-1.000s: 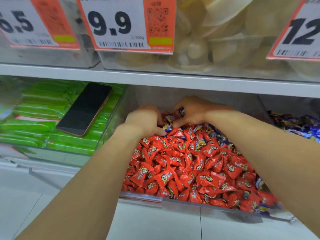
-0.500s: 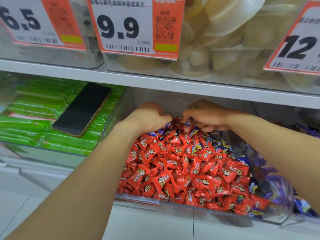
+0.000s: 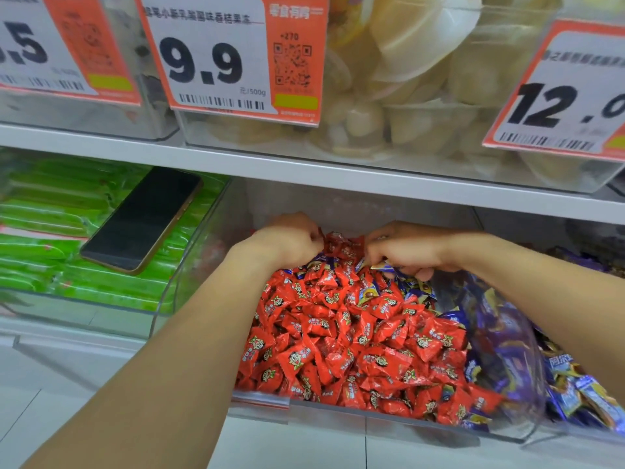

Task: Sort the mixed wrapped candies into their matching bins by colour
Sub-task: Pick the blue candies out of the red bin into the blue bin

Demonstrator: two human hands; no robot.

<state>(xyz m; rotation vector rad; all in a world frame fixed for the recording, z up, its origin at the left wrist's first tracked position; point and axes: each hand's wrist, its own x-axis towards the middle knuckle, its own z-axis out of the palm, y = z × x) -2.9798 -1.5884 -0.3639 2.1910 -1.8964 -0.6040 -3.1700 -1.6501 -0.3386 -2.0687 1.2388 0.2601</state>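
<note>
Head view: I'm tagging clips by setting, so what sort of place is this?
Most likely a shop's bulk snack aisle: orange price tags such as the 9.9 tag with barcodes, clear bins on shelves, one heaped with red wrapped candies.

Was a shop, bulk-candy aisle: orange price tags w/ barcodes & QR on a shelf, clear bins of wrapped sweets sold per 500g.

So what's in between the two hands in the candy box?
In the head view, red candies heap between the left hand and the right hand.
</note>
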